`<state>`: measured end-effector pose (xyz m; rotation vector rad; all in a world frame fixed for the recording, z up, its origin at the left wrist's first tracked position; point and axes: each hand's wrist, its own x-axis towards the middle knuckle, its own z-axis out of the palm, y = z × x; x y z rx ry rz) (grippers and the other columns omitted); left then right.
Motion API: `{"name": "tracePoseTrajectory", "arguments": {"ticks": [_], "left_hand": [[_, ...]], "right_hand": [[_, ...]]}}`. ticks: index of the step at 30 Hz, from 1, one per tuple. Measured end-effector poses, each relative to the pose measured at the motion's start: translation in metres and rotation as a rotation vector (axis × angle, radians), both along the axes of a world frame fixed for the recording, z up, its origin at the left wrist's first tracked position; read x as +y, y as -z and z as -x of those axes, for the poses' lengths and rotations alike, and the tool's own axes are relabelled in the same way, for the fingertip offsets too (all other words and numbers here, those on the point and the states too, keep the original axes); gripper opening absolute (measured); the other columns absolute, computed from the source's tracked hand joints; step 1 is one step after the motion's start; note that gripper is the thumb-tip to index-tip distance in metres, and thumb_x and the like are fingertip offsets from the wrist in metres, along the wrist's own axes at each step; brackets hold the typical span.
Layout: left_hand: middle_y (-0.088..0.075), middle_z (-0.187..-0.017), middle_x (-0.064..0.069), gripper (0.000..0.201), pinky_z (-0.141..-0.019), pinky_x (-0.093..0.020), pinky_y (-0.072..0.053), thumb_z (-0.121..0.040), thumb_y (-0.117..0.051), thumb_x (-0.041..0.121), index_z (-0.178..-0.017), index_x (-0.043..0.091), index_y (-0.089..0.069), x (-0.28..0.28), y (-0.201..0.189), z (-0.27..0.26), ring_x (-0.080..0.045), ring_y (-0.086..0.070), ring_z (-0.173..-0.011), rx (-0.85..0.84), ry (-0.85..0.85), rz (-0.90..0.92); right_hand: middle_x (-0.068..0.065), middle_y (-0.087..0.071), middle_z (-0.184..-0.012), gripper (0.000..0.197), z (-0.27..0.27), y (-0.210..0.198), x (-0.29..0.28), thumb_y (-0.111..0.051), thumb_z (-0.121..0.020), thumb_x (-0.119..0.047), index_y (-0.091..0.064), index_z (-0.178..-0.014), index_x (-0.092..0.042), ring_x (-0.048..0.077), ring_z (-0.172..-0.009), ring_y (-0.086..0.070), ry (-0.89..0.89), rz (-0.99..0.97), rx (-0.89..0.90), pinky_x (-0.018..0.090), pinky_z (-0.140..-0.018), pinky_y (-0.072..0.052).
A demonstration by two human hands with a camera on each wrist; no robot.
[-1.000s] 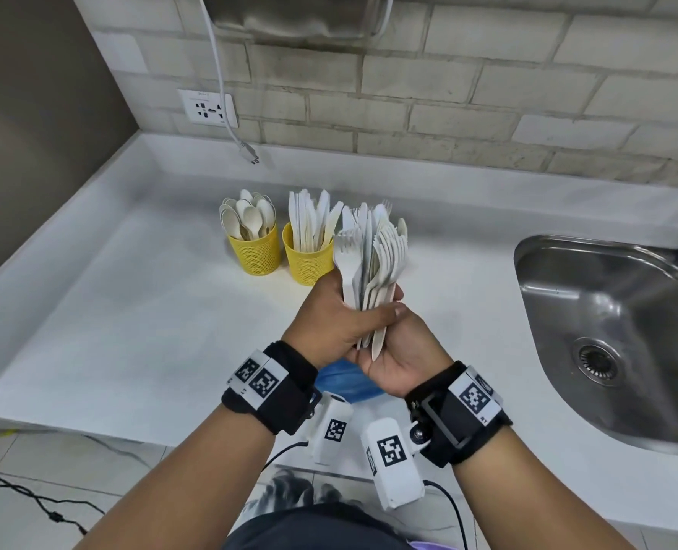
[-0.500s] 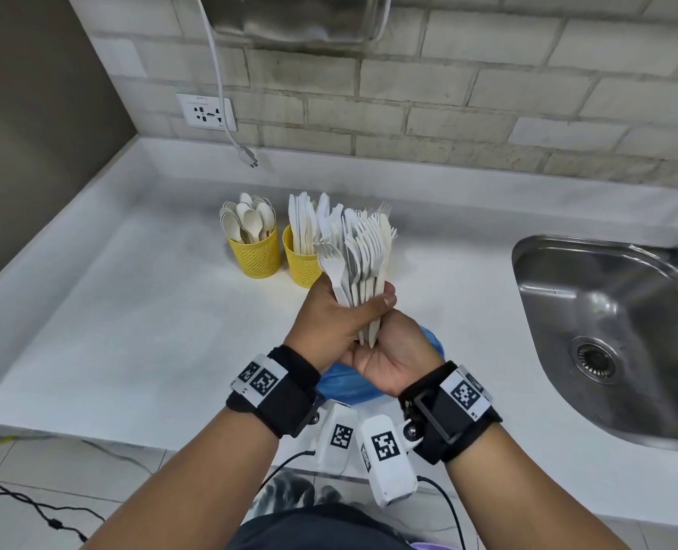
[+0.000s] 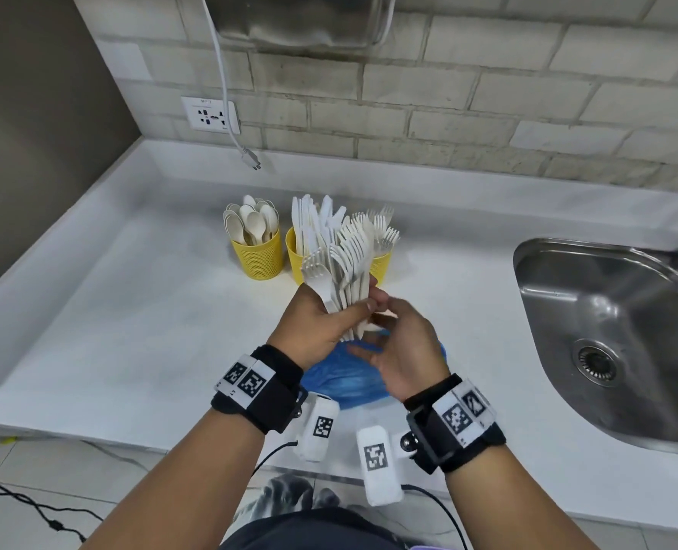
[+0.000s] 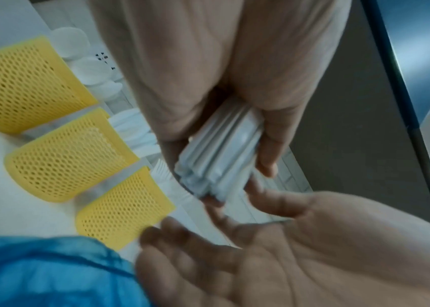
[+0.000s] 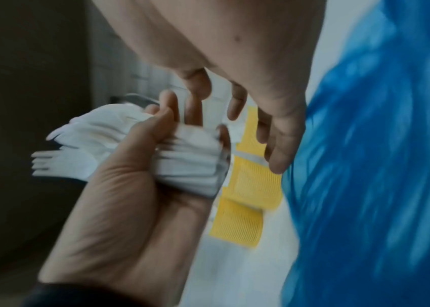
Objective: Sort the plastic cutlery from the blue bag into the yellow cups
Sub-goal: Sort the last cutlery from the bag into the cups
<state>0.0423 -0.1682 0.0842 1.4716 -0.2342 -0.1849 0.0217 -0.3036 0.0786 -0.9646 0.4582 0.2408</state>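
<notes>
My left hand [image 3: 349, 311] grips a thick bundle of white plastic forks [image 3: 349, 256] by the handles, tines up, just in front of the yellow cups. The left wrist view shows the handle ends [image 4: 219, 157] held between its fingers and thumb. My right hand [image 3: 389, 335] hovers beside the handles with relaxed fingers, palm open [image 4: 274, 249], holding nothing. The crumpled blue bag [image 3: 341, 377] lies on the counter under both hands. Three yellow mesh cups stand in a row: spoons [image 3: 257, 258], knives [image 3: 294, 260] and forks [image 3: 382, 265].
A steel sink [image 3: 607, 331] is set into the white counter [image 3: 131, 311] at the right. A brick wall with a socket [image 3: 209, 115] and a hanging plug lead [image 3: 250, 158] runs along the back. A raised ledge borders the counter's left side.
My right hand has let go of the fork handles and drawn slightly away. The left hand alone now holds the bundle, shifted a little left and towards the cups.
</notes>
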Motion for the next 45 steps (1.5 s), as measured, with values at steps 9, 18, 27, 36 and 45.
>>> {"name": "tracePoseTrajectory", "arguments": {"ticks": [9,18,27,36,45], "left_hand": [[-0.064,-0.109,-0.04,0.034,-0.085,-0.061,-0.056,-0.089,-0.065,-0.014,-0.122,-0.007,-0.062,0.014,0.006,0.002,-0.052,-0.066,-0.096,0.124,0.254,0.08],[-0.068,-0.127,-0.018,0.044,-0.1,-0.039,-0.053,-0.088,-0.065,-0.006,-0.126,0.016,-0.069,0.04,0.005,-0.012,-0.031,-0.064,-0.121,0.207,0.264,0.296],[-0.068,-0.133,-0.012,0.054,-0.105,-0.04,-0.051,-0.089,-0.069,-0.01,-0.135,0.018,-0.061,0.073,0.004,-0.032,-0.029,-0.062,-0.127,0.085,0.222,0.119],[-0.074,-0.122,-0.004,0.043,-0.101,-0.034,-0.053,-0.092,-0.068,-0.001,-0.126,0.026,-0.067,0.091,0.001,-0.044,-0.023,-0.068,-0.118,-0.009,0.176,0.042],[-0.076,-0.099,-0.012,0.025,-0.086,-0.03,-0.055,-0.096,-0.063,-0.003,-0.121,-0.002,-0.065,0.113,0.008,-0.057,-0.025,-0.074,-0.094,0.057,0.192,0.017]], "right_hand": [[0.0,-0.078,-0.103,0.028,0.002,-0.012,-0.006,-0.075,-0.093,-0.019,-0.068,-0.119,-0.012,0.016,-0.093,-0.074,-0.226,0.588,-0.568,0.034,-0.078,-0.059],[0.005,-0.075,-0.119,0.028,-0.017,-0.006,0.033,-0.067,-0.096,-0.011,-0.067,-0.124,-0.013,0.024,-0.115,-0.07,-0.036,0.394,-0.588,0.042,-0.101,-0.054],[-0.011,-0.071,-0.126,0.036,-0.037,0.001,0.061,-0.063,-0.094,-0.026,-0.059,-0.13,-0.025,0.01,-0.122,-0.064,-0.098,0.32,-0.671,0.024,-0.1,-0.049],[-0.024,-0.058,-0.142,0.041,-0.051,0.008,0.076,-0.045,-0.103,-0.034,-0.042,-0.144,-0.034,0.003,-0.137,-0.05,-0.262,0.472,-0.704,0.02,-0.112,-0.04],[0.002,-0.069,-0.09,0.016,-0.062,-0.002,0.073,-0.064,-0.096,0.002,-0.066,-0.105,-0.011,0.005,-0.074,-0.065,-0.089,0.53,-0.67,0.016,-0.064,-0.052]]}}
